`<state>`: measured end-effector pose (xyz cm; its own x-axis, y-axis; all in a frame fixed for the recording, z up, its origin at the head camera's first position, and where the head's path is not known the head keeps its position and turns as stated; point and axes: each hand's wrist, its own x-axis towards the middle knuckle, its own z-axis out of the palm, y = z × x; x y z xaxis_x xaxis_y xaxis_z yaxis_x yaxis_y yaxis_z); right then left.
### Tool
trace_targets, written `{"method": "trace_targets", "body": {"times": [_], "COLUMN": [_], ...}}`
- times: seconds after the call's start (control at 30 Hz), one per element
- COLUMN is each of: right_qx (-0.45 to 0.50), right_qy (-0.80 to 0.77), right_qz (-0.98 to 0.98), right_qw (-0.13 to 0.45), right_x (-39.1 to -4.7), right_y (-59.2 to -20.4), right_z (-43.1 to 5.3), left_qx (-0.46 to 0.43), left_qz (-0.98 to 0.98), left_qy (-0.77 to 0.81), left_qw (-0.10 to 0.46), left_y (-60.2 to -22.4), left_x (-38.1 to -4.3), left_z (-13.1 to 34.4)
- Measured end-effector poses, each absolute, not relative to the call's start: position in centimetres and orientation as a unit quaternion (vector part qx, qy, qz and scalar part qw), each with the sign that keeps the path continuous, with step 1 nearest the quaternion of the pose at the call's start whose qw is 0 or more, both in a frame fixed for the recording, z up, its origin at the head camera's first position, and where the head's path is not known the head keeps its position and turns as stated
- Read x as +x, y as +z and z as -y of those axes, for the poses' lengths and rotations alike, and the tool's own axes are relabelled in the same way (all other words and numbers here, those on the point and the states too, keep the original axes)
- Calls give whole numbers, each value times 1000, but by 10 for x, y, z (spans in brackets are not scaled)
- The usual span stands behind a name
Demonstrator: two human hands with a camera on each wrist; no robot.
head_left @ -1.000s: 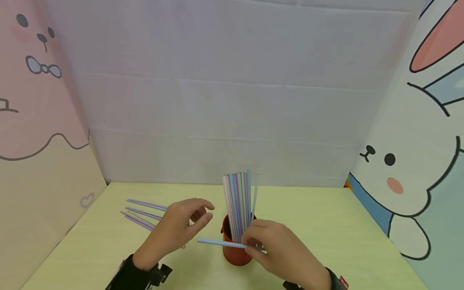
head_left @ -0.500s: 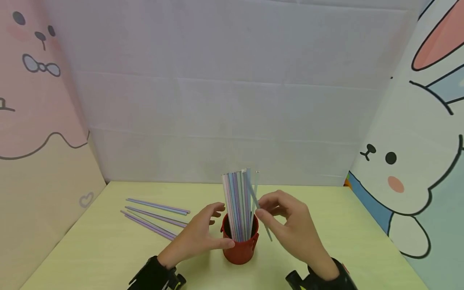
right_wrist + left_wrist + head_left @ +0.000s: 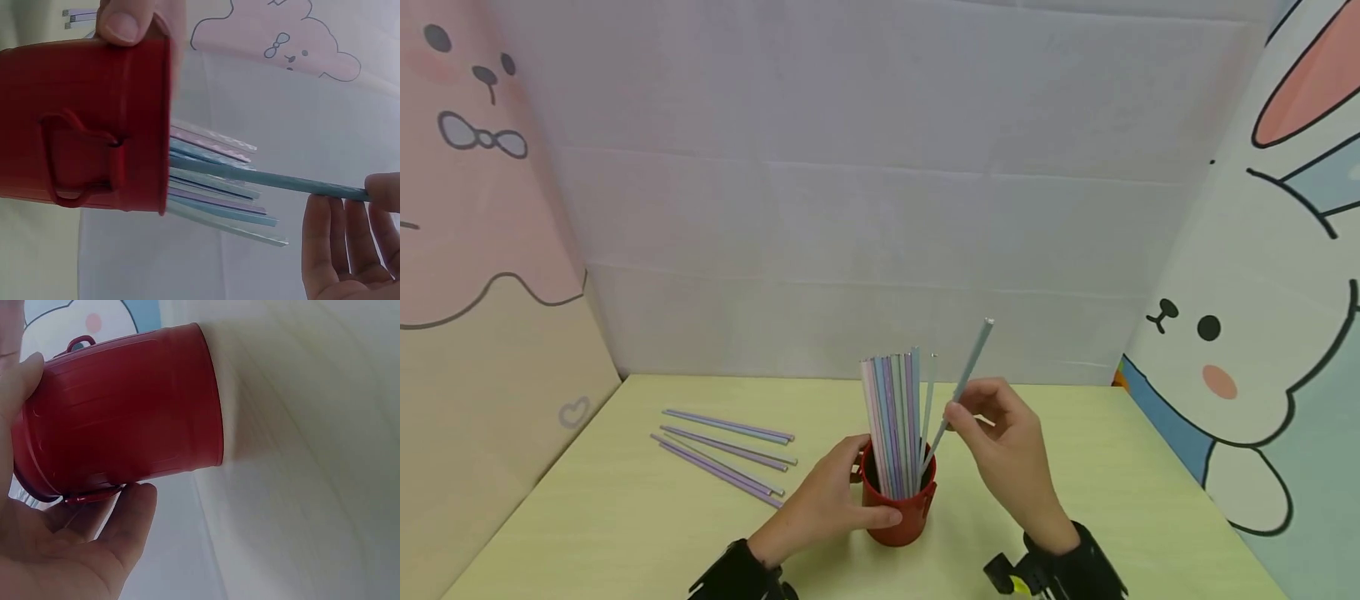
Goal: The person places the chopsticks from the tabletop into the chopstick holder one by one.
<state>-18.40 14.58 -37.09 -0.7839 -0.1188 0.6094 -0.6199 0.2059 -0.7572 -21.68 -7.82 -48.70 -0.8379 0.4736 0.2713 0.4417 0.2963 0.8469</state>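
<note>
**Red bucket steadied in my left hand, one stick pinched in my right**

Nearest me: a black band (image 3: pixel 737 575) on my left wrist, a second black band (image 3: pixel 1067 567) on my right. Both lie on the near side of the bucket.

My left hand (image 3: pixel 831 500) is curved round the left of a glossy red bucket (image 3: pixel 128 406) with small loop handles. Thumb across its near wall, fingers on its far left side; a partly closed grip. Bucket upright on the table.

My right hand (image 3: pixel 1003 442), up and to the right of the bucket, has thumb and fingers closed in a pinch on a slim, straight, blue-grey stick (image 3: pixel 972 364). Stick tilted, top leaning right, lower end in the bucket's mouth. Cannot see if it touches the bottom.

In the bucket: a tight upright bundle of slim pink, blue, purple and pale green sticks (image 3: pixel 891 417). One pale stick (image 3: pixel 929 396) leans slightly apart at the bundle's right.

Left of the bucket: loose purple and bluish sticks (image 3: pixel 727 449) in three slanting groups, on a pale yellow tabletop (image 3: pixel 1075 483).

Beyond the bucket: a creased whitish cloth backdrop (image 3: pixel 880 208). Far left, a pink-and-cream cartoon panel (image 3: pixel 490 200); far right, a white-and-blue cartoon panel (image 3: pixel 1262 358).
</note>
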Motion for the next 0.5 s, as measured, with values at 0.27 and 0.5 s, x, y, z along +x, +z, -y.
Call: {"method": "trace_targets", "body": {"times": [0.27, 0.5], "right_qx": [187, 167], "right_qy": [568, 550], "right_qz": [785, 804], "right_qw": [163, 153], "right_x": [-189, -213], "right_y": [-384, -422], "right_z": [-135, -142], "left_qx": [288, 294], "left_qz": [-801, -800], "left_qy": [525, 523], "left_qw": [11, 9], "left_y": [-490, -489], "left_x": [-216, -215], "left_z": [78, 78]}}
